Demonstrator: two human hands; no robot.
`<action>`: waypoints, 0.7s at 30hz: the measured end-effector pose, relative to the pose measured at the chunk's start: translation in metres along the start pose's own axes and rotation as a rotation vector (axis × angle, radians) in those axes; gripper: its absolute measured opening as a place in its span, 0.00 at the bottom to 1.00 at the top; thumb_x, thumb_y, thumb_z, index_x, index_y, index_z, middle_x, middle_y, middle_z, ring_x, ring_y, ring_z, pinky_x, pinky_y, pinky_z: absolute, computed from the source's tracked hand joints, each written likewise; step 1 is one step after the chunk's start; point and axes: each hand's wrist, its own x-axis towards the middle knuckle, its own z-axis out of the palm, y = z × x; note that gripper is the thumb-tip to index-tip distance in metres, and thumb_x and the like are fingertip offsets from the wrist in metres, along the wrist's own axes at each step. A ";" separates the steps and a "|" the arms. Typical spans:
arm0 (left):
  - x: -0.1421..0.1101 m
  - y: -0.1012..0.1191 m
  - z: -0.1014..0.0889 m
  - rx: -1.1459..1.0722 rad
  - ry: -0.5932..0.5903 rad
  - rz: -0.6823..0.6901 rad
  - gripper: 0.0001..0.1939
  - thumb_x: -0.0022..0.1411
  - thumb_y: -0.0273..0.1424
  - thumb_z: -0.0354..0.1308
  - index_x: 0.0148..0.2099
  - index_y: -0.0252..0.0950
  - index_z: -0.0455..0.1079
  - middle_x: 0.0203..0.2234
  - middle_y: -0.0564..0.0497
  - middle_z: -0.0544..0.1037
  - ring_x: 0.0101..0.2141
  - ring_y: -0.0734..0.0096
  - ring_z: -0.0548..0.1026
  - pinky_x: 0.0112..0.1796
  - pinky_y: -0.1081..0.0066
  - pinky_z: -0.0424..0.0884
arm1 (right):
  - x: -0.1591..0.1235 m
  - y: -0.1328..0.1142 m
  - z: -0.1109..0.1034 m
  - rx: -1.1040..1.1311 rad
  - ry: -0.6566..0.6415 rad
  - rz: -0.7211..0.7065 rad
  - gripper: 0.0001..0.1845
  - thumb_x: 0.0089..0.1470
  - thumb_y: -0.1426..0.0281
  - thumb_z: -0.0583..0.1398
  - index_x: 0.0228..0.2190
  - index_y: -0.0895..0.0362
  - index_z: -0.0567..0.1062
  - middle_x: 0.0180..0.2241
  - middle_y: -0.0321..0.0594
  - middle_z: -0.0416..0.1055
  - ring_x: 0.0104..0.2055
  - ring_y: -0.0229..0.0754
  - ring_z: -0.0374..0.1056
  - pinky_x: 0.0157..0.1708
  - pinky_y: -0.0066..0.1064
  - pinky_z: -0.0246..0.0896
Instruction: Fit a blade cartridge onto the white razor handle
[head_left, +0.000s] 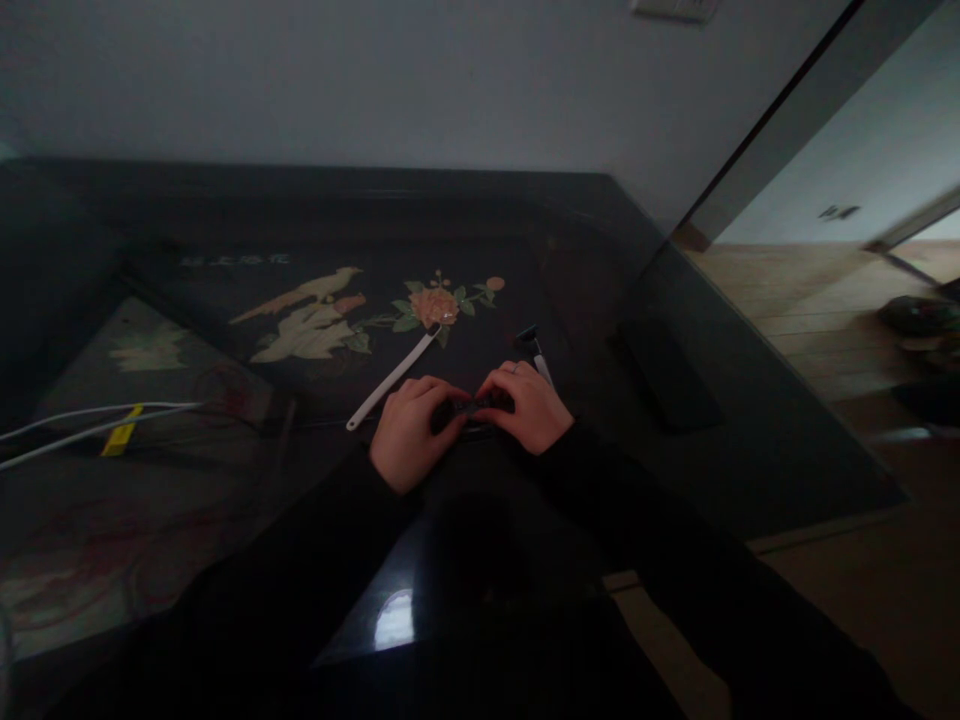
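Note:
My left hand [417, 425] and my right hand [527, 403] meet over the dark table, thumbs and fingertips pinched together. Between them they grip a small dark piece [471, 407], mostly covered by the fingers and too dim to name. To the left of my left hand lies a slim white handle [392, 383] with a hole at its lower end, slanting up to the right. Just beyond my right hand is a tool with a dark, angled head [529, 334] and a pale handle, partly hidden behind the fingers.
A black flat object like a phone [667, 375] lies on the glossy table [585, 270] at the right. White cables [67, 412] with a yellow tag [121, 432] cross the left side. A bird-and-flower inlay [433, 306] decorates the tabletop. The wall rises behind.

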 end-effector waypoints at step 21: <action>-0.002 -0.002 -0.002 -0.069 0.015 -0.006 0.11 0.63 0.25 0.51 0.47 0.35 0.70 0.40 0.45 0.76 0.44 0.59 0.71 0.46 0.57 0.67 | -0.013 -0.008 -0.004 -0.223 -0.075 -0.119 0.35 0.39 0.51 0.68 0.47 0.54 0.74 0.45 0.45 0.66 0.46 0.51 0.60 0.45 0.41 0.57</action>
